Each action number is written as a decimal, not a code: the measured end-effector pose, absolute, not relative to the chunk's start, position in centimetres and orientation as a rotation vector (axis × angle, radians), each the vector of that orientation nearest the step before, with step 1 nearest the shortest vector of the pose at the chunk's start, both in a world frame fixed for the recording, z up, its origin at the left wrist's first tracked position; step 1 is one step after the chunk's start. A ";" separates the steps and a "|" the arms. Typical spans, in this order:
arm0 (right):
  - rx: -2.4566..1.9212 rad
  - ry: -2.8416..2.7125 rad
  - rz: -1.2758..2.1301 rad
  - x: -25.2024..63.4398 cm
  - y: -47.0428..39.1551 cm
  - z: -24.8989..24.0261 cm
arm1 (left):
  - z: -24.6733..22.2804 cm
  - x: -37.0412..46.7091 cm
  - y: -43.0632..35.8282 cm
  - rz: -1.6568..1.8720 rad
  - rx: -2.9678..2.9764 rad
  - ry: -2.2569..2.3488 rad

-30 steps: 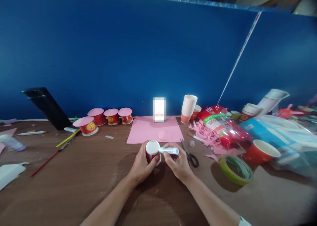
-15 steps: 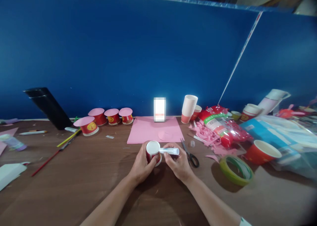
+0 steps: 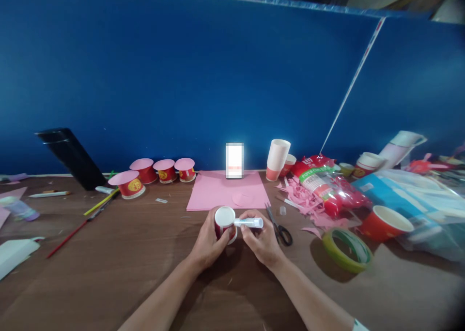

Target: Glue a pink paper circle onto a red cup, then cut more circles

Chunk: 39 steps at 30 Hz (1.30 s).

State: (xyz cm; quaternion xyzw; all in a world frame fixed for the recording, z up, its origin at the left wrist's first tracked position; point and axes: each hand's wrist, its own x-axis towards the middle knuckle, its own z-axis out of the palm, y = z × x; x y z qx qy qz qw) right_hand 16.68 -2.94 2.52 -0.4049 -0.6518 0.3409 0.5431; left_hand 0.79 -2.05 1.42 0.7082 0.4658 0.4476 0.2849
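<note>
My left hand [image 3: 211,241] is wrapped round a red paper cup [image 3: 225,217] whose white round end faces up. In my right hand [image 3: 262,243] is a white glue stick [image 3: 250,222], held sideways with its tip at the cup's rim. Just beyond both hands, a pink paper circle [image 3: 243,199] lies on pink paper sheets [image 3: 210,190]. Black scissors [image 3: 284,234] lie right beside my right hand.
Several short red cups with pink discs on top [image 3: 132,186] stand back left, near a black bottle [image 3: 72,159]. At right are stacked paper cups [image 3: 278,159], a red plastic bag [image 3: 327,186], green tape [image 3: 347,250] and an orange cup [image 3: 385,224].
</note>
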 end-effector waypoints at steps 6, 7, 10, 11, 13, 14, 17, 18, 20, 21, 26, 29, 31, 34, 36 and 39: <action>-0.943 -1.499 0.797 16.6 -2.9 2.5 | 1.4 0.8 -2.1 1.197 1.891 1.237; -0.944 -1.497 0.792 16.5 -2.9 2.5 | 1.4 0.8 -2.1 1.199 1.891 1.232; -0.951 -1.501 0.788 16.5 -2.9 2.6 | 1.5 0.8 -2.1 1.202 1.881 1.220; -0.955 -1.507 0.791 16.5 -2.9 2.6 | 1.5 0.8 -2.1 1.204 1.878 1.220; -0.965 -1.523 0.796 16.6 -2.9 2.6 | 1.5 0.8 -2.1 1.203 1.878 1.220; -0.971 -1.532 0.795 16.7 -2.9 2.6 | 1.5 0.8 -2.1 1.202 1.881 1.220; -0.980 -1.556 0.778 16.8 -2.9 2.6 | 1.5 0.8 -2.0 1.206 1.881 1.222; -0.983 -1.563 0.769 16.8 -2.9 2.6 | 1.4 0.8 -2.0 1.209 1.879 1.224; -0.991 -1.574 0.743 16.8 -2.8 2.5 | 1.4 0.8 -2.0 1.215 1.883 1.235; -0.993 -1.578 0.727 16.8 -2.8 2.5 | 1.4 0.8 -2.0 1.214 1.889 1.243; -0.965 -1.612 0.673 17.0 -2.6 2.3 | 1.6 0.8 -2.1 1.205 1.894 1.231; -0.959 -1.631 0.662 17.0 -2.7 2.4 | 1.7 0.8 -2.1 1.201 1.879 1.233; -0.957 -1.640 0.649 16.9 -2.7 2.5 | 1.7 0.9 -2.1 1.202 1.873 1.242; -0.943 -1.643 0.621 16.9 -2.7 2.5 | 1.6 0.9 -2.1 1.202 1.874 1.247; -0.926 -1.649 0.607 16.9 -2.6 2.5 | 1.7 0.9 -2.1 1.201 1.874 1.245; -0.900 -1.665 0.586 16.9 -2.5 2.4 | 1.7 0.9 -2.1 1.215 1.867 1.230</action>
